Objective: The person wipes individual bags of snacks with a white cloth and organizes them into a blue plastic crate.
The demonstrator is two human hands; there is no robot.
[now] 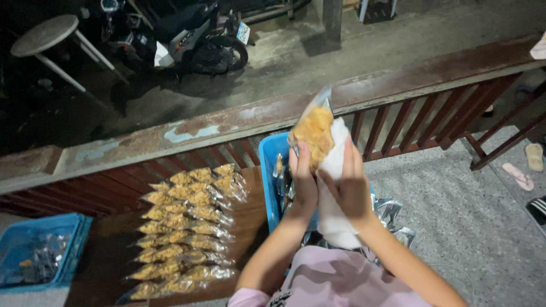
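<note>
I hold a clear plastic bag of golden fried snack point(314, 133) up in front of me with both hands. My left hand point(303, 185) grips its lower left side, thumb up against the bag. My right hand point(350, 185) wraps the right side together with a white cloth or paper point(331, 219) that hangs down between my wrists. Below the bag stands a blue plastic basket point(268, 170) with clear wrappers inside. Several filled snack bags point(182, 227) lie in rows on the wooden table point(250, 216) to the left.
A worn wooden railing point(227, 122) runs across behind the table, with a parked scooter point(182, 37) and a round white table point(45, 34) beyond it. A second blue basket point(40, 250) sits at the far left. Sandals point(526, 167) lie on the speckled floor at right.
</note>
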